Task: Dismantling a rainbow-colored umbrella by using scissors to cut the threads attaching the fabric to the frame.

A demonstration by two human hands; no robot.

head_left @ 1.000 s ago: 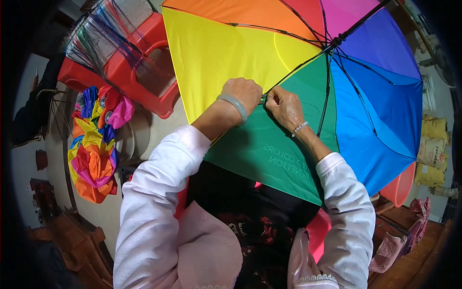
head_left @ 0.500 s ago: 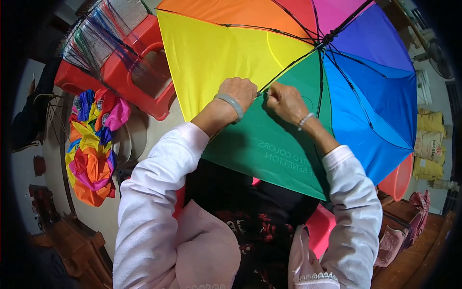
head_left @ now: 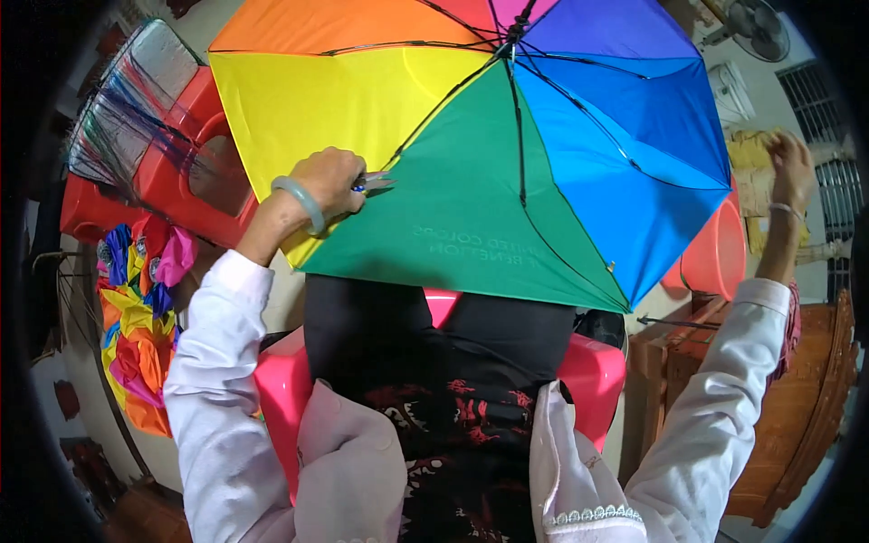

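Note:
An open rainbow umbrella (head_left: 462,190) lies across my lap, with its black ribs and central shaft showing. My left hand (head_left: 328,185) is closed at the seam between the yellow and green panels. From it small scissors (head_left: 373,182) stick out, their metal blades pointing right over the green panel. Whether that hand also grips the rib or cloth, I cannot tell. My right hand (head_left: 789,172) is raised far out to the right, apart from the umbrella. Its fingers are drawn together, and what they hold, if anything, is too small to make out.
On the left, a red plastic stool (head_left: 195,158) bears a white block (head_left: 149,77) hung with colored threads. Below it lies a heap of multicolored cloth (head_left: 140,335). A red bucket (head_left: 711,253), wooden furniture (head_left: 787,398) and a fan (head_left: 759,29) stand on the right.
My right hand has left the rib and swung far out to the right. The umbrella and my left hand have shifted left in the view. Scissors now show at my left hand.

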